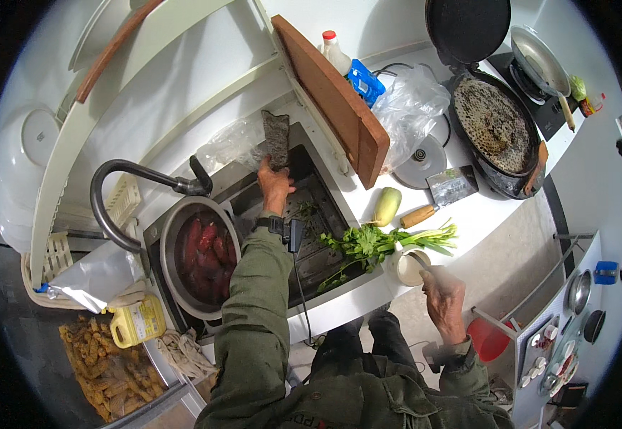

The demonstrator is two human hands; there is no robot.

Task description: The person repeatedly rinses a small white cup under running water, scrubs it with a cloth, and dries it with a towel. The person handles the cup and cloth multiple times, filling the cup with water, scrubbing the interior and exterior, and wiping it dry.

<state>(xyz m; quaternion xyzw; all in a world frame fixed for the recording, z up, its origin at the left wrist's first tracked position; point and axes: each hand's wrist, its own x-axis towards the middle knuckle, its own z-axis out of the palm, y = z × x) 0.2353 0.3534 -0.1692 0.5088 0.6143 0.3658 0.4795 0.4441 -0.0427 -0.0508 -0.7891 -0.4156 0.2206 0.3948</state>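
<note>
My left hand (pixel 275 185) reaches over the sink (pixel 324 201), its fingertips at the lower end of a grey-brown cloth (pixel 276 137) at the sink's back edge; whether they grip it is unclear. My right hand (pixel 444 295) is closed on the handle of a utensil whose other end is inside a white cup (pixel 409 268) at the counter's front edge. Leafy green herbs (pixel 367 241) lie beside the cup, partly over the sink. Behind them are a green radish (pixel 386 206) and a cleaver (pixel 452 185) with a wooden handle. A metal bowl (pixel 167 257) of reddish sweet potatoes (pixel 206 246) in water stands left.
A black faucet (pixel 123 163) arches near the bowl. A wooden board (pixel 338 107) leans behind the sink. Right of it are plastic bags (pixel 413 102), a pan lid (pixel 423 161) and an open electric griddle (pixel 496 126). A yellow jug (pixel 138 322) stands at lower left.
</note>
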